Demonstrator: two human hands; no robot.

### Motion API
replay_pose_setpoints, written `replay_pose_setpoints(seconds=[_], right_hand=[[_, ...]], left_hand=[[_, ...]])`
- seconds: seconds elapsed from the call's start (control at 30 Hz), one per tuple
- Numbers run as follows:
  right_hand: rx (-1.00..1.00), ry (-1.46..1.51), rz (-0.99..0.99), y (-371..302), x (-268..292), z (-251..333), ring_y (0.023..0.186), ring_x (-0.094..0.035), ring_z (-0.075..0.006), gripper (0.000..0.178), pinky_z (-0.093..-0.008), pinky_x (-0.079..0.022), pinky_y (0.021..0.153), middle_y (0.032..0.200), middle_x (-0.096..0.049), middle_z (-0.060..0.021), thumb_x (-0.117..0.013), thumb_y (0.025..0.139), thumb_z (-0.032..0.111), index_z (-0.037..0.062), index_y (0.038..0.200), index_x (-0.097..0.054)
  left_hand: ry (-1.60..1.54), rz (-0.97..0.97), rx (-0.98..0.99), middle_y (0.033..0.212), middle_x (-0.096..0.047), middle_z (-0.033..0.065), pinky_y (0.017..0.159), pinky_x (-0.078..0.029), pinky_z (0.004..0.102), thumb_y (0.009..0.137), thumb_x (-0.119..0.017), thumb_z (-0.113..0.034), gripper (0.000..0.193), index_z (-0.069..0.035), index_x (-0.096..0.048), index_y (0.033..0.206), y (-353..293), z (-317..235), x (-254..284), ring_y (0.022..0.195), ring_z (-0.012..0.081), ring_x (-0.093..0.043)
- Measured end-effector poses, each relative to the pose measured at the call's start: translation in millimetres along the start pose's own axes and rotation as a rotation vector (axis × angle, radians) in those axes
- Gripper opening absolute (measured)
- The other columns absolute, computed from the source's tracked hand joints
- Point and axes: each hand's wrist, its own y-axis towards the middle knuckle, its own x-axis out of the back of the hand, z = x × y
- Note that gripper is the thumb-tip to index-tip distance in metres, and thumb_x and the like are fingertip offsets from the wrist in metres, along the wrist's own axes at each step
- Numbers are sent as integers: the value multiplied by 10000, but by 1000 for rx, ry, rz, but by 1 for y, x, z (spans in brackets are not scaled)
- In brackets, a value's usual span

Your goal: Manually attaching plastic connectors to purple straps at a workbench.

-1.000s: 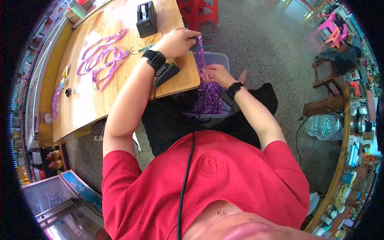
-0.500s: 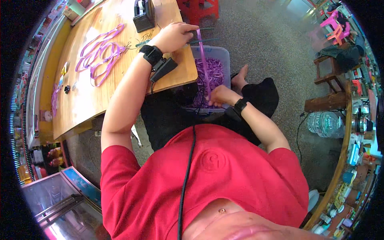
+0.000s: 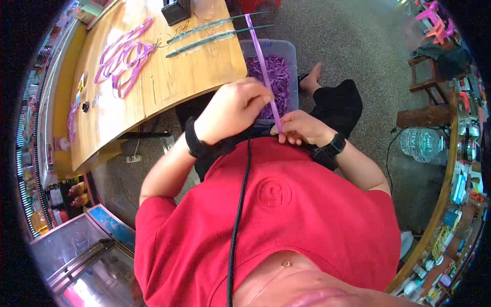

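A narrow purple ribbon (image 3: 261, 56) runs taut from the end of two dark green sticks (image 3: 225, 34) down toward my lap. The sticks lie side by side, fastened with clear tape to the wooden table, and their tips jut past its right edge. My left hand (image 3: 236, 106) is closed, thumb and forefinger against the ribbon about midway down. Close to my shirt, my right hand (image 3: 305, 129) pinches the ribbon's lower part. A clear plastic bin (image 3: 292, 66) full of purple ribbon pieces stands below, behind the ribbon.
On the wooden table (image 3: 169, 84) lie looped purple ribbons (image 3: 125, 64) and a black tape dispenser (image 3: 176, 11). A black cable (image 3: 240, 204) hangs down my front. To the right are a wooden stool (image 3: 423, 74), a large clear bottle (image 3: 422, 145) and crowded shelves.
My left hand has come away from the stick tips, down and toward me along the ribbon. My right hand has shifted slightly right, still at the ribbon's lower part.
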Motion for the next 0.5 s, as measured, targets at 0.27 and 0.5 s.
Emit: replay_pose_setpoints(seconds=[0.27, 0.5], right_hand=[[47, -10, -35, -4, -12, -2, 497, -548, -75, 191, -201, -410, 428, 714, -679, -58, -663, 873, 208, 25, 900, -710], [73, -85, -95, 4, -8, -7, 493, -552, -87, 202, -215, -423, 442, 717, -684, -62, -676, 868, 219, 21, 856, -710]], left_hand=[[-452, 115, 388, 888, -674, 28, 633, -510, 250, 944, -656, -169, 192, -10, -702, 1042, -27, 35, -53, 736, 81, -603], [-418, 114, 597, 859, -702, 41, 656, -522, 245, 920, -697, -232, 274, 25, -709, 1017, -15, 34, -50, 712, 80, -612]])
